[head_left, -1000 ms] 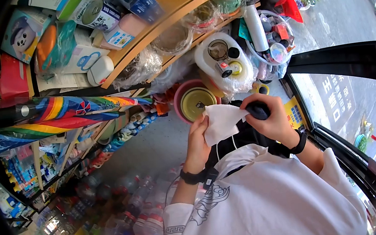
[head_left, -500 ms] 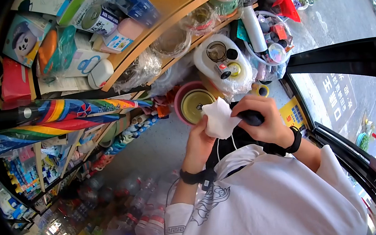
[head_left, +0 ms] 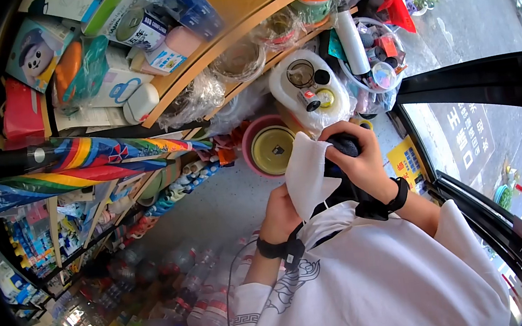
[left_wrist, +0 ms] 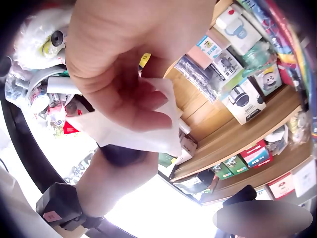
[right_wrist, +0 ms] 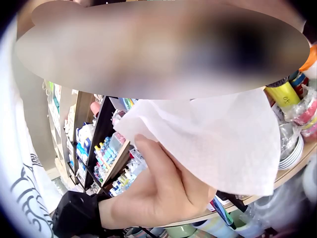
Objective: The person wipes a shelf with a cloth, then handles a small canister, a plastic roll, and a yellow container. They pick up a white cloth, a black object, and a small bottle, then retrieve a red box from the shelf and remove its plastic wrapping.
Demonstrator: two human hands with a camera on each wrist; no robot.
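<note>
A white tissue [head_left: 307, 174] hangs between my two hands in front of the chest. My left hand [head_left: 278, 216] pinches its lower left edge, with thumb and fingers closed on the sheet in the left wrist view. My right hand [head_left: 367, 164] grips a rounded black object [head_left: 344, 144], its kind unclear, and the tissue's upper corner meets that hand's thumb. The black object [left_wrist: 121, 154] shows partly behind the tissue [left_wrist: 141, 136] in the left wrist view. Across the right wrist view the tissue [right_wrist: 223, 144] spreads wide above my left hand [right_wrist: 166, 191]; a blur covers the top.
A pink basin [head_left: 250, 137] with a yellow one inside stands on the floor ahead. Packed wooden shelves [head_left: 233, 28] curve along the top. Rainbow umbrellas [head_left: 92, 150] stick out at left, bagged bottles [head_left: 195, 318] lie below them, and a black door frame [head_left: 477, 83] borders the right.
The tissue has gone from spread flat, through bunched, to hanging lengthwise. My left hand has drawn down toward the chest. The right hand has turned and risen slightly, still holding the black object.
</note>
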